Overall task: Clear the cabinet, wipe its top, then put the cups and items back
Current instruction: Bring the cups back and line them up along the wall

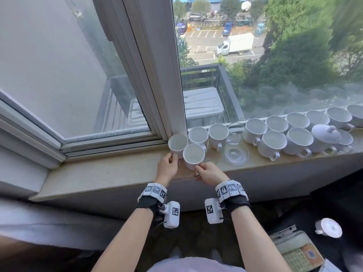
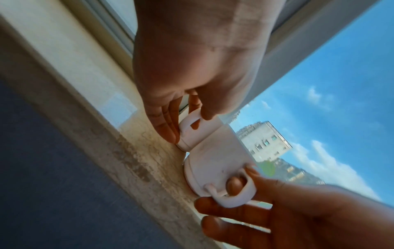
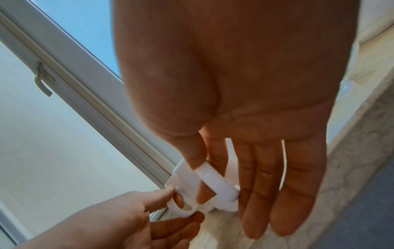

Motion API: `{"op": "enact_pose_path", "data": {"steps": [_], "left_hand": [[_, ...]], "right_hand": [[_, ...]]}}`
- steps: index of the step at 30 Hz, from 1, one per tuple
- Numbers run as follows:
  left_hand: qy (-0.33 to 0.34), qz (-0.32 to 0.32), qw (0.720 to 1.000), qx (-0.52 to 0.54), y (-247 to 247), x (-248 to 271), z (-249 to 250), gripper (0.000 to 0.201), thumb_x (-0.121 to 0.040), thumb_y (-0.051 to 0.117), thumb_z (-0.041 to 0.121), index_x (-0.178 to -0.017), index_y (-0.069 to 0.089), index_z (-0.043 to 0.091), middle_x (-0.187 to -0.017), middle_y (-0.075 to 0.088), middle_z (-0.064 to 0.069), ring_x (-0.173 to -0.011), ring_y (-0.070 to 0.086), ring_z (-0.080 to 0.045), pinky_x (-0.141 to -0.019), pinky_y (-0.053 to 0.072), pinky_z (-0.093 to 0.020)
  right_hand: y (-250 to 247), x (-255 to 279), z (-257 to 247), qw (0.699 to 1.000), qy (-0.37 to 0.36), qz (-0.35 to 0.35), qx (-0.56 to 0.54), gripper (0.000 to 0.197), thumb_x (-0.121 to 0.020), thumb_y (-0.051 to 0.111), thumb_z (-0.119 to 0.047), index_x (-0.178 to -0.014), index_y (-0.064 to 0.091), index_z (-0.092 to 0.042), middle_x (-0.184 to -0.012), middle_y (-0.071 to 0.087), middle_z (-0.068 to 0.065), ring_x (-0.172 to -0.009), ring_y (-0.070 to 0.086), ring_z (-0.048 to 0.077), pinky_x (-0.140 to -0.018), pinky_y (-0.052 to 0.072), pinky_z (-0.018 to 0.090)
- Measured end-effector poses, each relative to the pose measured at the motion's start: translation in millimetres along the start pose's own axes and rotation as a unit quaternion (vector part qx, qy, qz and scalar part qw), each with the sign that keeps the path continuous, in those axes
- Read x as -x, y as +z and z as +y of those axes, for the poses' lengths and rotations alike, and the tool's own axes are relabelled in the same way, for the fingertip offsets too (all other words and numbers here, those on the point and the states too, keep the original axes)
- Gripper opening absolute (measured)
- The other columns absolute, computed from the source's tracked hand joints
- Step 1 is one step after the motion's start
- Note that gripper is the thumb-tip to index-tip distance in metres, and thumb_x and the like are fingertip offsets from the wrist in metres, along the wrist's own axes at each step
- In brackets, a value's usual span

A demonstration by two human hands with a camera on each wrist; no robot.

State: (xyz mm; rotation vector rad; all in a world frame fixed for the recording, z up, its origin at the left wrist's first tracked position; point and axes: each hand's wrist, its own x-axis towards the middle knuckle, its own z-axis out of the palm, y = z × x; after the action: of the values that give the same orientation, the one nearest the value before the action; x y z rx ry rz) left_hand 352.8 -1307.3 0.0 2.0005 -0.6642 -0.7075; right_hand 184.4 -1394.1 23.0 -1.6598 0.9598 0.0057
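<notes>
We pinch two plain white cups by their handles, left hand on the far cup, right hand on the near cup, both upright on the beige stone windowsill below the window.

A pale stone windowsill runs left to right beneath a white-framed window; daylight comes through the glass; far outside lie trees, a car park and a white truck.

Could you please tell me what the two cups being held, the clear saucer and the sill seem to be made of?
The left cup and the right cup look like glazed white ceramic: opaque, smooth, faintly shiny. The saucer seems to be glass, since the sill shows through it. The sill looks like polished beige stone, mottled and veined, though it could be imitation.
</notes>
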Motion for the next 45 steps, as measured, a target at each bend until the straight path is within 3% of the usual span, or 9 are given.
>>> {"op": "enact_pose_path", "data": {"steps": [3, 7, 15, 19, 25, 29, 34, 37, 45], "left_hand": [[-0.041, -0.002, 0.998, 0.049, 1.2, 4.5, -3.7, 0.03, -0.102, 0.056, 0.033, -0.08, 0.066, 0.016, -0.081, 0.072, -0.005, -0.081, 0.071, -0.027, -0.082, 0.061, -0.054], [-0.058, 0.016, 0.992, 0.107, -1.2, 21.4, -1.5, 0.028, -0.105, 0.057, 0.021, -0.08, 0.067, 0.012, -0.078, 0.068, -0.003, -0.081, 0.066, -0.022, -0.084, 0.06, -0.047], [-0.088, 0.089, 0.972, 0.199, -15.9, 70.1, -5.3, 0.025, -0.103, 0.061, 0.022, -0.085, 0.071, 0.008, -0.08, 0.069, -0.001, -0.083, 0.066, -0.019, -0.086, 0.056, -0.035], [-0.074, 0.152, 0.954, 0.248, -37.2, 95.5, 2.1, 0.021, -0.103, 0.062, 0.021, -0.09, 0.075, 0.011, -0.082, 0.07, -0.002, -0.084, 0.066, -0.015, -0.087, 0.058, -0.033], [-0.018, 0.263, 0.925, 0.275, -96.6, 141.0, 8.5, 0.032, -0.103, 0.061, 0.026, -0.085, 0.069, 0.001, -0.075, 0.062, 0.001, -0.077, 0.059, -0.01, -0.096, 0.055, -0.047], [0.008, 0.34, 0.902, 0.267, -157.3, 188.6, -5.4, 0.033, -0.102, 0.063, 0.029, -0.087, 0.069, 0.001, -0.074, 0.063, 0.003, -0.076, 0.058, -0.011, -0.097, 0.052, -0.055], [0.011, 0.435, 0.863, 0.257, -242.7, 277.7, -45.2, 0.024, -0.1, 0.067, 0.029, -0.083, 0.074, 0.013, -0.079, 0.068, -0.001, -0.077, 0.059, -0.011, -0.093, 0.054, -0.055], [-0.005, 0.487, 0.842, 0.233, -290.2, 342.9, -81.2, 0.03, -0.098, 0.067, 0.036, -0.083, 0.073, 0.01, -0.078, 0.069, -0.002, -0.076, 0.06, -0.012, -0.09, 0.055, -0.055], [-0.045, 0.614, 0.746, 0.254, -378.0, 515.6, -184.4, 0.02, -0.101, 0.064, 0.023, -0.095, 0.075, 0.008, -0.083, 0.073, -0.002, -0.078, 0.066, -0.006, -0.081, 0.058, -0.03]], "right_hand": [[3.8, 1.7, 4.7, 1.0, -0.011, 0.01, -0.009, 0.037, -0.108, 0.042, -0.029, -0.083, 0.063, -0.011, -0.095, 0.068, 0.006, -0.083, 0.073, 0.021, -0.059, 0.047, 0.023], [6.6, 7.9, 8.6, 0.999, -0.029, 0.031, -0.027, 0.037, -0.108, 0.042, -0.023, -0.076, 0.058, -0.013, -0.08, 0.063, 0.0, -0.077, 0.07, 0.017, -0.054, 0.046, 0.014], [24.4, 16.4, 23.5, 0.995, -0.071, 0.037, -0.066, 0.041, -0.106, 0.046, -0.029, -0.072, 0.062, -0.013, -0.073, 0.066, 0.002, -0.076, 0.064, 0.024, -0.077, 0.056, 0.05], [32.8, 27.4, -3.7, 0.99, -0.113, 0.025, -0.076, 0.043, -0.107, 0.046, -0.034, -0.079, 0.065, -0.006, -0.078, 0.069, 0.007, -0.08, 0.066, 0.025, -0.082, 0.056, 0.052], [74.2, 39.2, -72.8, 0.979, -0.187, 0.002, -0.087, 0.041, -0.108, 0.046, -0.035, -0.079, 0.062, -0.011, -0.075, 0.064, 0.001, -0.069, 0.063, 0.006, -0.075, 0.058, 0.052], [130.9, 54.2, -115.7, 0.968, -0.238, -0.039, -0.068, 0.047, -0.108, 0.045, -0.038, -0.083, 0.062, -0.002, -0.072, 0.062, 0.0, -0.071, 0.061, 0.014, -0.069, 0.052, 0.044], [241.0, 94.3, -148.7, 0.95, -0.287, -0.098, -0.075, 0.06, -0.096, 0.044, -0.062, -0.078, 0.059, -0.007, -0.069, 0.058, 0.0, -0.066, 0.052, 0.016, -0.067, 0.046, 0.043], [317.3, 139.5, -158.7, 0.936, -0.316, -0.135, -0.077, 0.054, -0.102, 0.045, -0.054, -0.076, 0.058, -0.009, -0.066, 0.059, 0.001, -0.064, 0.055, 0.015, -0.067, 0.048, 0.04], [505.5, 260.3, -149.0, 0.912, -0.315, -0.26, -0.032, 0.043, -0.106, 0.046, -0.046, -0.085, 0.069, -0.016, -0.077, 0.071, 0.0, -0.074, 0.07, 0.013, -0.074, 0.062, 0.046]]}}
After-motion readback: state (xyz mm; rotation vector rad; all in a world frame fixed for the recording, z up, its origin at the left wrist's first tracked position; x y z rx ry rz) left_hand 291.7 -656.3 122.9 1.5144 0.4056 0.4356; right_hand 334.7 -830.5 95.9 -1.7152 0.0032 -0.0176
